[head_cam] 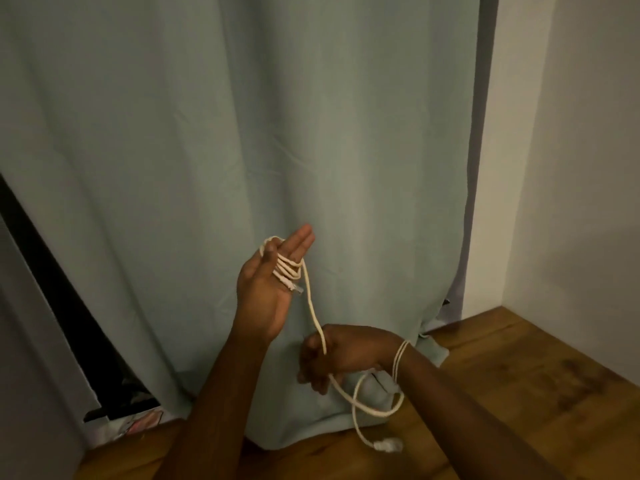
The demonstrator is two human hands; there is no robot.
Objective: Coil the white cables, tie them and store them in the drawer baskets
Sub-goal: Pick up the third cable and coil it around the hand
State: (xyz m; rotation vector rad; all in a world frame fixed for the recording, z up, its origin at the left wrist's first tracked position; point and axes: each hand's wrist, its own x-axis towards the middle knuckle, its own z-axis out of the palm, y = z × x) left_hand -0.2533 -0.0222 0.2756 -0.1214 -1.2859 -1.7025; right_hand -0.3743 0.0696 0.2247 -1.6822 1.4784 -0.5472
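Observation:
A white cable is wound in several loops around the straight fingers of my left hand, which is raised palm up, with my thumb lying over the loops. One clear plug end sticks out below the loops. The cable runs down into my right hand, whose curled fingers grip it. Below that hand the cable hangs in a loose loop, wraps over my right wrist, and ends in a white plug dangling near the floor. No drawer basket is in view.
A pale green curtain hangs straight ahead down to the wooden floor. A white wall stands at the right. At the lower left is a dark gap beside a grey panel, with some coloured items at its foot.

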